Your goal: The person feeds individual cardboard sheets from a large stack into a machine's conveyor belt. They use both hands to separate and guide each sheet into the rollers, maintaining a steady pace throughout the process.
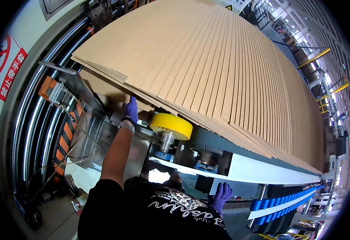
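Note:
A long shingled stack of brown cardboard sheets (223, 68) lies across a conveyor and fills the upper middle. My left hand (132, 109), in a purple glove with a band at the wrist, reaches up to the stack's lower left edge. Its fingers lie straight against the lowest sheets, and the tips are hidden beneath them. A yellow roller wheel (171, 126) sits just right of that hand, under the stack. My right hand (222, 195), also in a purple glove, rests low with spread fingers against the dark machine frame below the white side rail (263, 170).
Shiny metal pipes (35, 120) curve along the left beside an orange-and-black cable chain (66, 134) and loose wires. A metal guide plate (79, 86) stands left of the stack. Blue rollers (283, 200) run at lower right. A red-and-white sign (7, 66) hangs at far left.

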Motion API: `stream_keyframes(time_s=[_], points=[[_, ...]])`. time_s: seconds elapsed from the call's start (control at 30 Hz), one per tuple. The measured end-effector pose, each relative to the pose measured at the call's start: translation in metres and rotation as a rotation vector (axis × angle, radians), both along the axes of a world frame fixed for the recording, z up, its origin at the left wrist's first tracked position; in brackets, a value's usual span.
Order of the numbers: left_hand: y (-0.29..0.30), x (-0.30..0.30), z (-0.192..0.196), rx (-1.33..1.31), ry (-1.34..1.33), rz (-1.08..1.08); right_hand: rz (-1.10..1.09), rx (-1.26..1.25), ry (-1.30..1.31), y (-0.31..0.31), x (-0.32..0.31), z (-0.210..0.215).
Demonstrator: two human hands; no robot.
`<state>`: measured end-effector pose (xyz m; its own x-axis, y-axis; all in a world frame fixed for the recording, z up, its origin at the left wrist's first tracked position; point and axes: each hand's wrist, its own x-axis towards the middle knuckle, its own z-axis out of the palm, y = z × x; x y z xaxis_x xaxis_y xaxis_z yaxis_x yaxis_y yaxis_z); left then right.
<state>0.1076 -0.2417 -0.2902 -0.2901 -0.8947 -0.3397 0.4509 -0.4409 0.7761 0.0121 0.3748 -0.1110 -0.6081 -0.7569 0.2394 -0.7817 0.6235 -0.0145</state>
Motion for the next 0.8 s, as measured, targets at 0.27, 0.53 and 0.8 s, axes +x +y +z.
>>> stream_keyframes(time_s=[0.27, 0.53, 0.8], points=[[0.059, -0.031, 0.049, 0.254, -0.144, 0.167, -0.089, 0.036, -0.075, -0.001, 0.008, 0.003], [0.049, -0.02, 0.043, 0.286, 0.227, -0.146, -0.066, 0.018, -0.026, 0.001, 0.004, -0.001], [-0.003, -0.044, -0.01, 0.193, 0.358, -0.202, -0.078, 0.03, -0.061, -0.004, 0.009, 0.005]])
